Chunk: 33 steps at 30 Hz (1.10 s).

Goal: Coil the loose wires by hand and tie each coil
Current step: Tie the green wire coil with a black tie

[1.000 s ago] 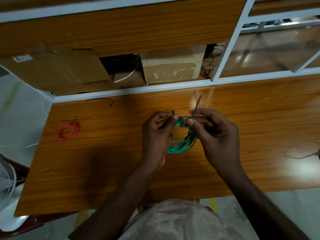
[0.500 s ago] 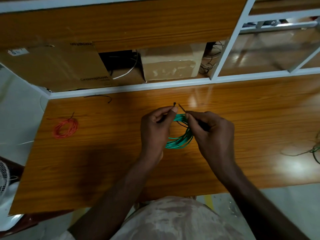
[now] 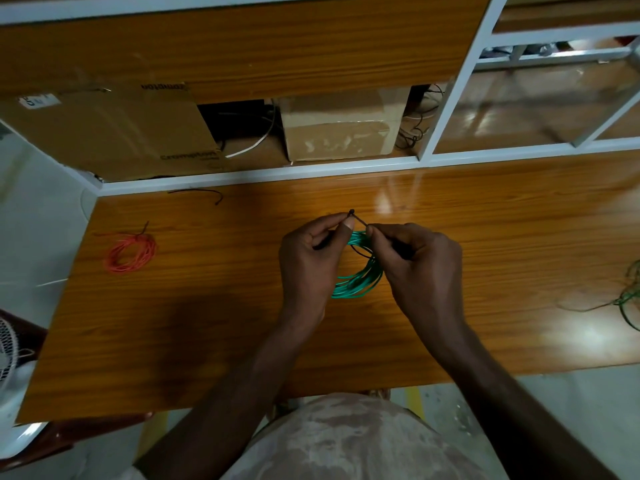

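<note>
A green wire coil (image 3: 360,282) sits between my two hands above the middle of the wooden table (image 3: 207,306). A thin black tie (image 3: 358,219) loops round the top of the coil. My left hand (image 3: 308,261) pinches the tie's head end between thumb and forefinger. My right hand (image 3: 419,265) pinches the tie's tail just to the right, fingers curled. The two pinches almost touch. Part of the coil is hidden behind both hands. A red wire coil (image 3: 130,252) lies flat at the table's left end.
A spare black tie (image 3: 204,194) lies near the table's back edge. Loose green wire (image 3: 627,299) trails at the right edge. Cardboard boxes (image 3: 339,129) fill the shelf behind. A white fan (image 3: 7,348) stands at the lower left.
My right hand has brought the tie's tail down from pointing upward and moved it close to the head end in my left hand. The coil stays in place.
</note>
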Available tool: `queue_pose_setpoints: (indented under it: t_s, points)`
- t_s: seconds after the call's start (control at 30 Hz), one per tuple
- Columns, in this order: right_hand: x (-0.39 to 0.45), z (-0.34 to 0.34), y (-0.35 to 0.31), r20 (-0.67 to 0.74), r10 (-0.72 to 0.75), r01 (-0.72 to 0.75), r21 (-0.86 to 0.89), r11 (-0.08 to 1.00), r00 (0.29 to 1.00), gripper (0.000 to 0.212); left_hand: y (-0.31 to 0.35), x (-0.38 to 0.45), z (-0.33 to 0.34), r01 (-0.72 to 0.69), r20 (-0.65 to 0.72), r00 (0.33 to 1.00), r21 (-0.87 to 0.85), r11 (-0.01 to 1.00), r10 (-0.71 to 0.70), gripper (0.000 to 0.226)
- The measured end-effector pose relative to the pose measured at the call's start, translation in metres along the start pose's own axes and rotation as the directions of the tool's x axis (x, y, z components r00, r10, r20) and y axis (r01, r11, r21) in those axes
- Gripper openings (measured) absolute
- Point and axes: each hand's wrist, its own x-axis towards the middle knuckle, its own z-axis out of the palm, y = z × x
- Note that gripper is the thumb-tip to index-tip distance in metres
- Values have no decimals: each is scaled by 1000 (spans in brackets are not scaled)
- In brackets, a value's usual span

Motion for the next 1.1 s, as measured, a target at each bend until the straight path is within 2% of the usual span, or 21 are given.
queue_pose_setpoints:
  t_s: [1.1]
  points:
    - [-2,1,2,-25,12,-13,-9,1000,1000,16,-6,1,0,10,7,1000,43,999,-10,19]
